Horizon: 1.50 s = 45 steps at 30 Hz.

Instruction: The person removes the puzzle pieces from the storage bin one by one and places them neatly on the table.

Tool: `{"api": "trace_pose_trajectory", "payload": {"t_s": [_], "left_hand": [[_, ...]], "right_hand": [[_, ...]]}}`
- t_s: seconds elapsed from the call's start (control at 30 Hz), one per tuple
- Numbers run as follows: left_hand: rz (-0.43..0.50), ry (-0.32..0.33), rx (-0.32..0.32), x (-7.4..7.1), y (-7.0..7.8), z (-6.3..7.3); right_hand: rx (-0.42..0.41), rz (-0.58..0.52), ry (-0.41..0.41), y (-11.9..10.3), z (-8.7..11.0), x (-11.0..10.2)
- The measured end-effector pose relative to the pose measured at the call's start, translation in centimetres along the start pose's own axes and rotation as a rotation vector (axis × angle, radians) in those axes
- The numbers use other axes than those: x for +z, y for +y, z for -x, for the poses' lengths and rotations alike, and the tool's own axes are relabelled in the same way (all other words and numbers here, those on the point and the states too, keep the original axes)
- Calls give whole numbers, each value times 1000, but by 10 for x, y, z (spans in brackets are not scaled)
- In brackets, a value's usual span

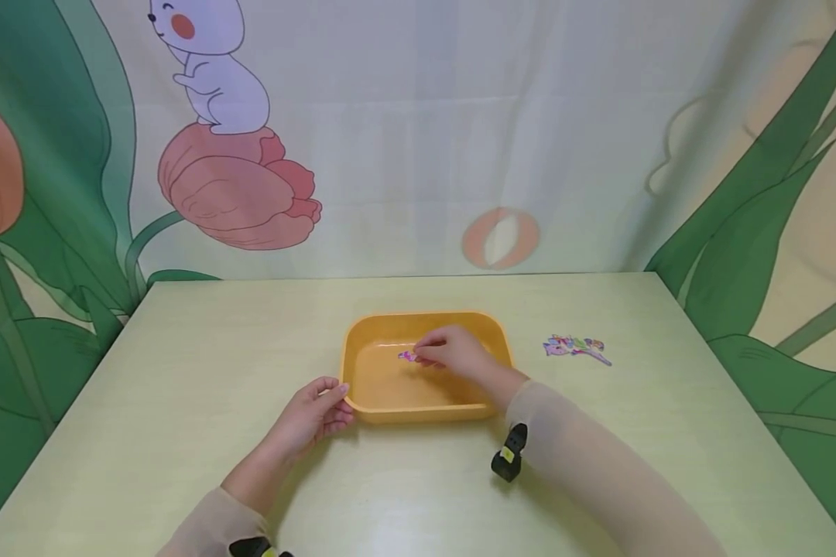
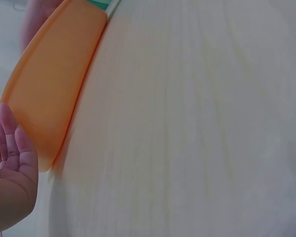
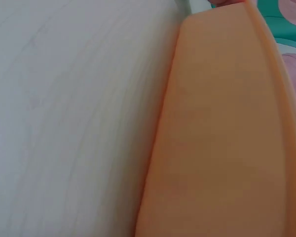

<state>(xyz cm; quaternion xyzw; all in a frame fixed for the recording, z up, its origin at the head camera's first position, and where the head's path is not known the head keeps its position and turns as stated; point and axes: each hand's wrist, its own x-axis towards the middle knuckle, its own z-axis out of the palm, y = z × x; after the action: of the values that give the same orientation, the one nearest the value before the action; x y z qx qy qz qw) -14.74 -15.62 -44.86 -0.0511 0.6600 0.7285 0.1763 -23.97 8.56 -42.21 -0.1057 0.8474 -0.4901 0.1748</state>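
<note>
A shallow yellow-orange plastic tray (image 1: 390,415) rests on the pale table. My left hand (image 1: 313,414) holds its near left corner, the thumb over the rim and the fingers along the outer wall; the left wrist view shows these fingers (image 2: 24,153) against the orange side. Over the inside of the tray, my right hand (image 1: 453,352) pinches a small flat pink-and-purple piece (image 1: 407,356) that sticks out to the left of the fingertips. Most of the piece's shape is hidden by the fingers. In the right wrist view the tray's wall (image 3: 222,123) fills the right side.
To the right of the tray lies a colourful flat cutout (image 1: 574,348) in purple, pink and green. The wood-grain table (image 1: 202,348) meets a printed curtain (image 1: 390,155) at its back edge. Each forearm wears a black wrist strap, such as the right one (image 1: 510,452).
</note>
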Motion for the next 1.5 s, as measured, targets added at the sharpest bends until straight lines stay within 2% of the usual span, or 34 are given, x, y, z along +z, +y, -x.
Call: {"api": "trace_pose_trajectory", "payload": {"t_s": [0.23,0.37,0.6,0.8,1.17,1.5], "left_hand": [[11,10,1,1,1,1],[10,11,-1,1,0,1],[4,18,-4,1,0,0],[6,16,2,0,-1,0],[15,-5,14,1,-1,-1],[14,-13,20,0,-1,-1]], "right_hand": [[11,-136,-11,-1,13,-19],[13,-173,-8,0,21,-30],[37,-167,38,5,31,-49],[46,-135,62,11,36,-57],[97,-177,97,22,43,-73],[71,-152,96,30,49,-85]]}}
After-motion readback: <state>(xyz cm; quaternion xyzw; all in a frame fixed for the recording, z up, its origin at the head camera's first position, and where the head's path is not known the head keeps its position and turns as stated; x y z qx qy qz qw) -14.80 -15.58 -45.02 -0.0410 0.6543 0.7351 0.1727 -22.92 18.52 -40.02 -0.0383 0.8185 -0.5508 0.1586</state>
